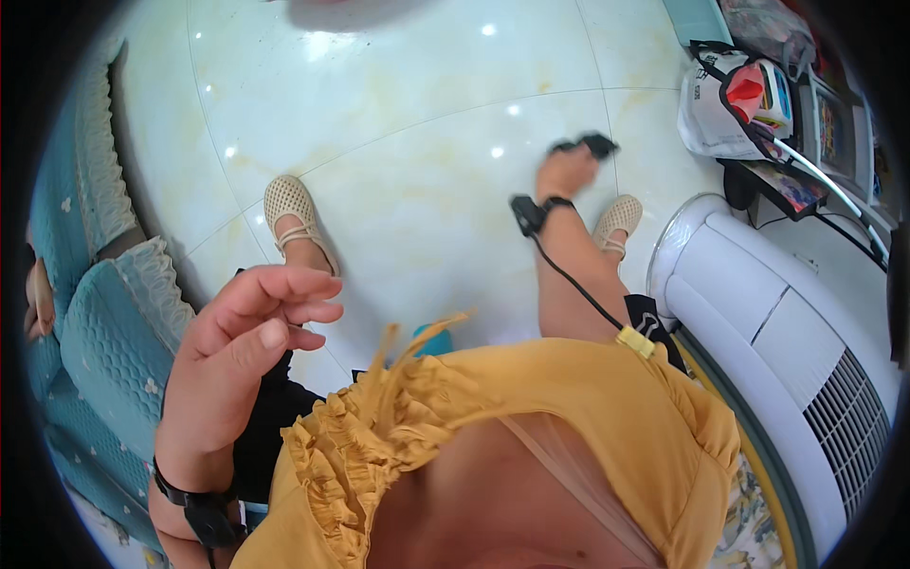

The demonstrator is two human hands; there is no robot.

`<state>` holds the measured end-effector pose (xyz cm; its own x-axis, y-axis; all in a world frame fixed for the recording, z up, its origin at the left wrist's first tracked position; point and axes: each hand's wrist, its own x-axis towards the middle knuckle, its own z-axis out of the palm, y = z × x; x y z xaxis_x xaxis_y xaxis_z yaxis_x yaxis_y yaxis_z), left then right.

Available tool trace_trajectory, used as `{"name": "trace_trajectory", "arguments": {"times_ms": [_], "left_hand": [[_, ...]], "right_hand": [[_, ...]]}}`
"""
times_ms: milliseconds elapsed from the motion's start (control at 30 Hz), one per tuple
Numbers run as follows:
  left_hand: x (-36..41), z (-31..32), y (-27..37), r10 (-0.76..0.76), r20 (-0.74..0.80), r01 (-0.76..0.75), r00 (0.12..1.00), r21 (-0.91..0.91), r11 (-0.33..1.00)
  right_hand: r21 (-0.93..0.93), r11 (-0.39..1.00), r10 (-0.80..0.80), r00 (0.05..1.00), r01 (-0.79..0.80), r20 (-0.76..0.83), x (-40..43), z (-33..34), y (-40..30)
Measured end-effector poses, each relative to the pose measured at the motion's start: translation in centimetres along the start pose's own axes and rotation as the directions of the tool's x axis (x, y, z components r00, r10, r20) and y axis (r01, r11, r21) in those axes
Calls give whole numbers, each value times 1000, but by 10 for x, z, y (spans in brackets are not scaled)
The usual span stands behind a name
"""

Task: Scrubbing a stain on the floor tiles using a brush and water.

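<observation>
My left hand (249, 320) is raised at the left with its fingers slightly curled and apart, holding nothing. A black strap with a small device (206, 516) sits on that wrist. Further out, over the tiled floor, my right hand (569, 171) is closed around a small black object (597, 146), blurred, its kind unclear. The right wrist wears a black camera-like device (530, 215), whose cable runs to a yellow binder clip (636, 341) on my yellow top (554, 370).
A teal quilted sofa (117, 341) stands at the left, with part of another person (41, 299) at its edge. On the right are a white floor-standing air conditioner (768, 313), a white bag (711, 114) and shelves. My feet in beige shoes (291, 206) stand apart on the tiles.
</observation>
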<state>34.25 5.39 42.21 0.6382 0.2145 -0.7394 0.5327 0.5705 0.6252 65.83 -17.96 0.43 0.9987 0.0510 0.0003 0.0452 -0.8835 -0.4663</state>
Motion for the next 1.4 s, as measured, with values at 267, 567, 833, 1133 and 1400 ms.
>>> {"name": "trace_trajectory", "arguments": {"times_ms": [267,567,833,1133,1400], "left_hand": [[-5,8,7,23,17,-23,1000,32,999],[-21,-4,10,-15,74,19,997,-49,999],[-18,-2,13,7,69,-4,998,-41,999],[-1,-18,-3,93,-45,-91,995,49,995],[13,-18,-20,150,-166,-158,975,-39,987]], "right_hand": [[303,919,-368,823,252,432,-15,87,-256],[285,951,-194,952,122,237,-113,-3,-101],[20,812,-529,720,583,449,-79,66,-159],[665,646,-378,600,-376,706,-26,-29,-272],[182,5,-815,102,-983,570,-173,-199,-265]]}}
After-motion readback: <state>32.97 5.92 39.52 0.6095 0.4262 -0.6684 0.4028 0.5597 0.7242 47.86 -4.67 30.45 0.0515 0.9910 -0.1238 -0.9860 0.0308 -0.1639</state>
